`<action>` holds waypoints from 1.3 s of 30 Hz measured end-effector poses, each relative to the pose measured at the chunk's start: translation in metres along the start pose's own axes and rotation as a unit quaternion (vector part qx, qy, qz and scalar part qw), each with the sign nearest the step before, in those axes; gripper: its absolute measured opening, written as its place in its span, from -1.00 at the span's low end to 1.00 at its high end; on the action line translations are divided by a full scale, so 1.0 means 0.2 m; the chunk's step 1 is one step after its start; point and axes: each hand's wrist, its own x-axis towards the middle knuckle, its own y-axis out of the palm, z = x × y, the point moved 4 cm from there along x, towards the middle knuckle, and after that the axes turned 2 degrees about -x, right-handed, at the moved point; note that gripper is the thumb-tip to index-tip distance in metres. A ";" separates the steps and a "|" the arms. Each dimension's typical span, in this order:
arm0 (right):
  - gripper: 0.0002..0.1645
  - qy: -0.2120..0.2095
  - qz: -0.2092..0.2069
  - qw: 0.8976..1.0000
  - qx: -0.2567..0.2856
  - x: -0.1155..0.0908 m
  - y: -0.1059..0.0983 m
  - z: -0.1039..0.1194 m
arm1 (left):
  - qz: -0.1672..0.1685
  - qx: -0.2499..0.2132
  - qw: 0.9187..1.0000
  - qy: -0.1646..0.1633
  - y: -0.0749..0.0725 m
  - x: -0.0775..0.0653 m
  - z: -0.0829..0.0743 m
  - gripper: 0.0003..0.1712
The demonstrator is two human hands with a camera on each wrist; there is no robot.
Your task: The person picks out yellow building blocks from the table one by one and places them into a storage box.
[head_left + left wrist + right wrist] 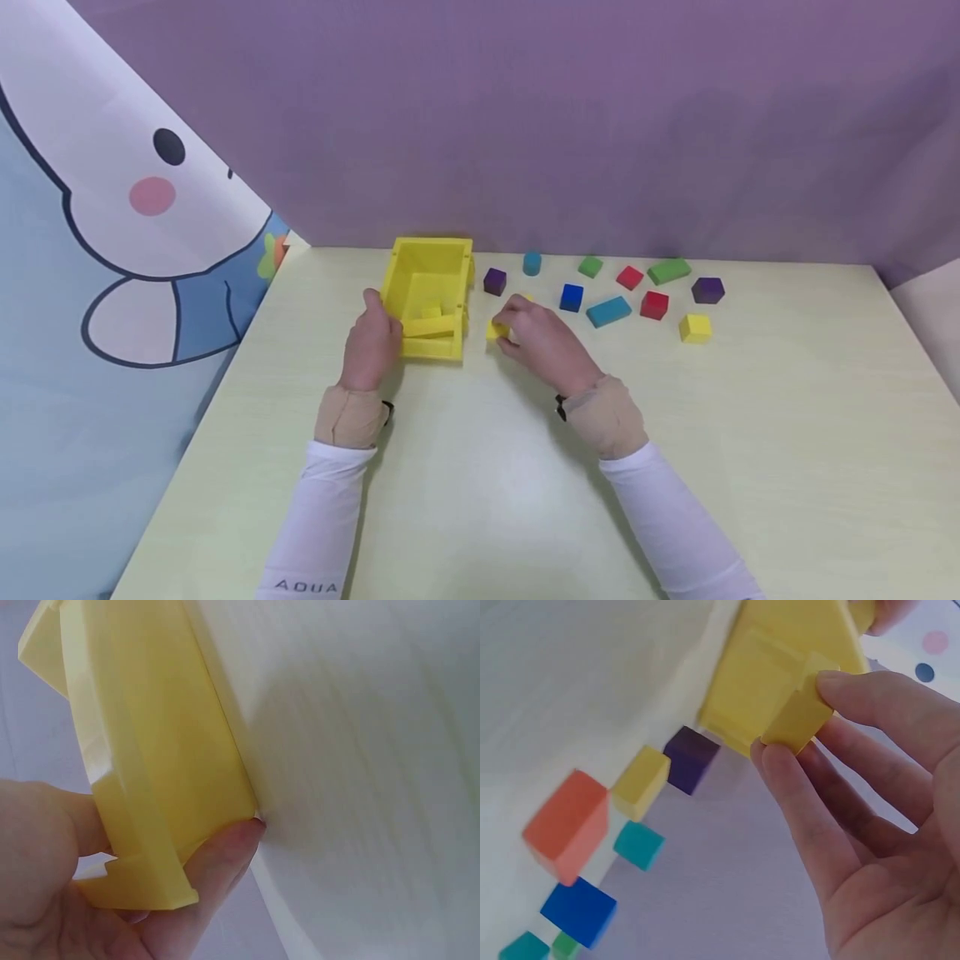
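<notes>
A yellow plastic bin (429, 244) stands at the back left of the table, with a yellow stick-shaped block (429, 326) and a small yellow block (431, 309) inside. My left hand (372, 343) grips the bin's near left side; in the left wrist view the thumb and fingers (225, 859) hold its wall (161, 727). Just right of the bin, my right hand (550, 346) pinches a yellow block (801, 720) between thumb and fingertips. Behind that hand another yellow block (640, 782) lies beside a purple block (495, 282).
Several blocks lie along the back right: a teal cylinder (532, 264), a blue cube (572, 297), a light blue flat block (609, 312), a red cube (655, 305), a green block (669, 271), a purple block (708, 290) and a yellow cube (696, 328). A purple cloth (562, 125) hangs behind.
</notes>
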 end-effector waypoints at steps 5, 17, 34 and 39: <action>-0.72 -0.016 -0.017 1.000 0.011 0.00 -0.04 0.05 | 0.000 -0.001 1.000 -0.003 0.00 0.00 0.00 -0.58; -0.79 -0.073 -0.052 0.996 0.027 0.05 -0.06 0.16 | -0.002 -0.006 1.000 -0.006 0.01 0.00 0.01 -0.56; -0.77 -0.073 -0.052 0.995 0.031 0.10 -0.07 0.23 | -0.008 0.001 1.000 -0.006 -0.01 0.01 0.01 -0.59; -0.78 -0.079 -0.048 0.995 0.024 0.15 -0.03 0.26 | -0.007 -0.002 1.000 -0.005 0.00 0.00 0.01 -0.58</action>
